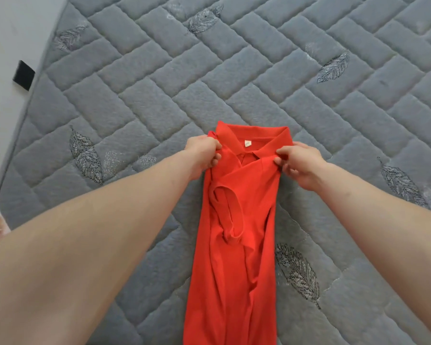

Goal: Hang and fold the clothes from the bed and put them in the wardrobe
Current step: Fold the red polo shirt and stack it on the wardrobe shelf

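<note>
We see soft, even daylight, faint shadows, no glare; wide-angle bending at the edges, slight overall softness.

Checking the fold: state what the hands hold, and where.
Both hands, left and right, pinch the red polo shirt at its shoulders, beside the collar.
</note>
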The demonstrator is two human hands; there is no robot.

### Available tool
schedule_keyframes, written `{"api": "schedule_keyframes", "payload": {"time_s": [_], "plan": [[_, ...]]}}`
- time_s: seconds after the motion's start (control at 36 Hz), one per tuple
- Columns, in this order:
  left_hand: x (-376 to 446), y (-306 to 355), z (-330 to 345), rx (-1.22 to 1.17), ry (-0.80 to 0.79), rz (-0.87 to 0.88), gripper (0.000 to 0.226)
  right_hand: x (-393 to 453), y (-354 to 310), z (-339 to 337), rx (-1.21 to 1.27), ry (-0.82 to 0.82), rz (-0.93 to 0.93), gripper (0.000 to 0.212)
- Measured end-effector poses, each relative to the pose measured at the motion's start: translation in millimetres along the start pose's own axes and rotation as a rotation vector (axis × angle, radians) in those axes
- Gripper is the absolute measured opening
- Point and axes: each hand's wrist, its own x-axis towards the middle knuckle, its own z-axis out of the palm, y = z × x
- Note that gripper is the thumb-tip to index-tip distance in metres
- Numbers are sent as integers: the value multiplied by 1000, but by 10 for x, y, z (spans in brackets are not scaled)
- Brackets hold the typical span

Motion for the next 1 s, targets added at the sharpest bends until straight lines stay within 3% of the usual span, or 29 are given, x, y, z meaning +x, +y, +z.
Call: {"api": "schedule_keyframes", "payload": {"time_s": [0.11, 0.28, 0.42, 0.56, 0.67, 0.86, 1.0], "plan": [[-68, 114, -44, -140, -17, 93, 29, -129, -135, -49, -42, -28, -211, 29], [-255, 183, -232, -103, -58, 397, 32, -396, -178, -236, -113, -40, -585, 35], [-636, -167, -545, 265, -79, 718, 26, -687, 169, -451, -361, -85, -802, 42], [-1128, -834, -848, 642, -165, 933, 46, -1116, 766, -641, -625, -146, -898, 59], [-1329, -1409, -972, 893, -212, 941, 42, -1315, 1289, -775, -738, -236, -862, 54], [-1375, -2082, -991, 969, -169, 828, 32, -1523, 2038, -810, -897, -245, -708, 34], [-1597, -2263, -975, 988, -111, 747, 59, -1653, 2228, -705, -913, -232, -577, 49]]}}
